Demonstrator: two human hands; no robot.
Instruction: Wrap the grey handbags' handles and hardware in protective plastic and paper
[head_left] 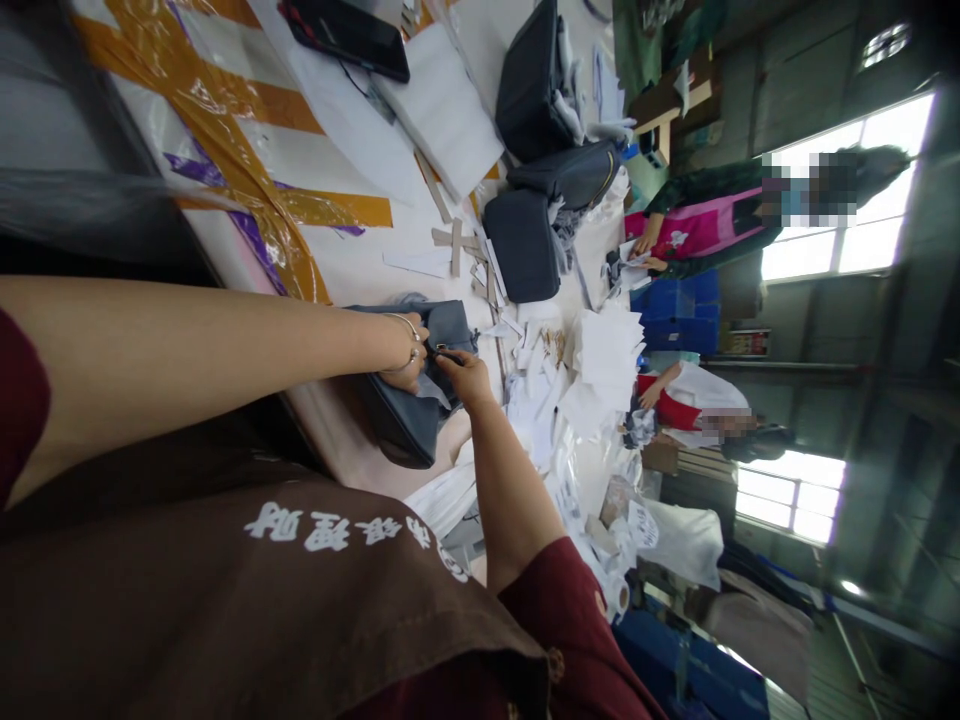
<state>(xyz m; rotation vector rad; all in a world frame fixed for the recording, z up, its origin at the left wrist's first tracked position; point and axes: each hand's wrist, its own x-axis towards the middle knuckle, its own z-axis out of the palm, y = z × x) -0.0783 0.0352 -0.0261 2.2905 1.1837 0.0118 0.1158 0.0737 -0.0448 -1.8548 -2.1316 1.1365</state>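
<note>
The view is turned on its side. A dark grey-blue bag (405, 430) lies on the table in front of me, with a flap (448, 322) and a small metal buckle on it. My left hand (405, 362), with a bracelet at the wrist, is closed on the bag near the buckle; its fingertips are partly hidden. Closed in a pinch, my right hand (466, 380) grips a thin black strap (448, 356) beside the left fingers. Pale lining or paper shows at the bag's opening.
Several dark bags (523, 245) stand farther along the table. Paper scraps (536, 400), white sheets (607, 350) and cardboard strips (456, 247) lie around. A phone (349, 38) rests near a taped package (262, 110). Two people (720, 220) work across the table.
</note>
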